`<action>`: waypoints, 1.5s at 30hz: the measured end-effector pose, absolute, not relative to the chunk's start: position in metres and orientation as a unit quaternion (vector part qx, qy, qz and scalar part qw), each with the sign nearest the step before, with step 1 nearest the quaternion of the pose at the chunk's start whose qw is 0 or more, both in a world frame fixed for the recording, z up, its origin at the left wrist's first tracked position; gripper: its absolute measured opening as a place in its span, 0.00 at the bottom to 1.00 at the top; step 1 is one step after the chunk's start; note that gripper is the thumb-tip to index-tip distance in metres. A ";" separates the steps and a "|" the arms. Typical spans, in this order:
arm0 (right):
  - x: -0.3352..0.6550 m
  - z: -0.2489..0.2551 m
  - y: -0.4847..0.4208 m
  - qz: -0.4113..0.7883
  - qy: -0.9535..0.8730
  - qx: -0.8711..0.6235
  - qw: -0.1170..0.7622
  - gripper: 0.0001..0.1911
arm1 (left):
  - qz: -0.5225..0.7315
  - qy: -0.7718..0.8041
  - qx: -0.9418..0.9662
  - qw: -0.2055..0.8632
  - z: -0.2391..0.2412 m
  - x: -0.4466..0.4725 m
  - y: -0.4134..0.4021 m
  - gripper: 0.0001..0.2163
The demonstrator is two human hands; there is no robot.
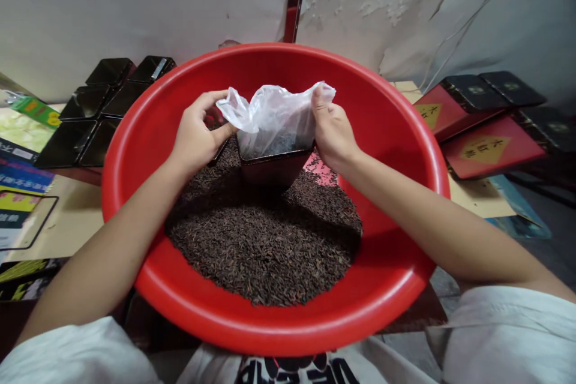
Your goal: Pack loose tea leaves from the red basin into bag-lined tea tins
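A clear plastic bag (281, 111) lines a dark square tin (272, 171), its mouth gathered up above the rim. At the bag's left edge my left hand (200, 129) pinches the film between thumb and fingers. My right hand (332, 127) grips the bag's right side, thumb on top, beside the tin's rim. The tin stands among dark loose tea leaves (265, 246) in a large red basin (292, 330). Something pink (321, 171) shows partly behind the tin, and I cannot make out what it is.
Several dark-lidded tins (67, 143) stand left of the basin, near a green box (36, 109). On the right lie red tins with yellow diamond labels (488, 150). Behind the basin is a wall with peeling paint (373, 6) and a dark red upright piece (293, 12).
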State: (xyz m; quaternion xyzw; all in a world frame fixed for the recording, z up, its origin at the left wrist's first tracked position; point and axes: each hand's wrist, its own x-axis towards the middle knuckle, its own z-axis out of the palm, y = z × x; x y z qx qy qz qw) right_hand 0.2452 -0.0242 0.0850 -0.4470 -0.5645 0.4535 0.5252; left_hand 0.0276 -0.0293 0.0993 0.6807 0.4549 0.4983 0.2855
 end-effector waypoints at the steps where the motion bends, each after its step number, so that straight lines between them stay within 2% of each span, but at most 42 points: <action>1: 0.244 0.084 -0.026 0.450 -0.559 -0.452 0.530 0.32 | 0.470 0.472 0.696 0.269 0.101 0.027 -0.030 0.27; 5: 0.237 0.083 -0.038 0.406 -0.572 -0.480 0.527 0.35 | 0.345 0.467 0.771 0.262 0.106 0.033 -0.039 0.17; 9: 0.229 0.081 -0.050 0.354 -0.608 -0.488 0.516 0.35 | 0.329 0.464 0.809 0.148 0.104 0.045 -0.050 0.11; 11: 0.226 0.081 -0.054 0.358 -0.630 -0.467 0.506 0.34 | 0.337 0.457 0.813 0.130 0.102 0.049 -0.054 0.10; 17: 0.223 0.090 -0.062 0.462 -0.602 -0.433 0.487 0.21 | 0.377 0.439 0.766 0.279 0.102 0.057 -0.060 0.23; 19: 0.224 0.094 -0.064 0.472 -0.600 -0.439 0.474 0.17 | 0.372 0.433 0.762 0.306 0.104 0.059 -0.059 0.22; 21: 0.227 0.097 -0.067 0.472 -0.615 -0.433 0.460 0.16 | 0.360 0.429 0.768 0.312 0.106 0.060 -0.058 0.15; 23: 0.230 0.102 -0.069 0.474 -0.646 -0.410 0.436 0.18 | 0.355 0.443 0.766 0.301 0.106 0.059 -0.056 0.10; 27: 0.234 0.110 -0.072 0.428 -0.736 -0.379 0.363 0.30 | 0.360 0.510 0.737 0.259 0.101 0.060 -0.054 0.09; 28: 0.235 0.111 -0.072 0.402 -0.753 -0.386 0.351 0.29 | 0.360 0.525 0.730 0.250 0.099 0.061 -0.055 0.10; 32: 0.235 0.109 -0.066 0.365 -0.761 -0.397 0.361 0.09 | 0.361 0.542 0.722 0.235 0.097 0.068 -0.064 0.11; 35: 0.237 0.103 -0.056 0.388 -0.732 -0.412 0.380 0.08 | 0.380 0.511 0.738 0.223 0.096 0.071 -0.071 0.17; 39: 0.242 0.097 -0.043 0.362 -0.723 -0.471 0.353 0.07 | 0.417 0.455 0.759 0.208 0.088 0.072 -0.074 0.30; 41: 0.243 0.097 -0.039 0.326 -0.734 -0.494 0.334 0.04 | 0.423 0.439 0.776 0.164 0.083 0.073 -0.075 0.27; 45: 0.241 0.101 -0.037 0.267 -0.749 -0.535 0.284 0.03 | 0.383 0.432 0.815 0.060 0.079 0.075 -0.076 0.15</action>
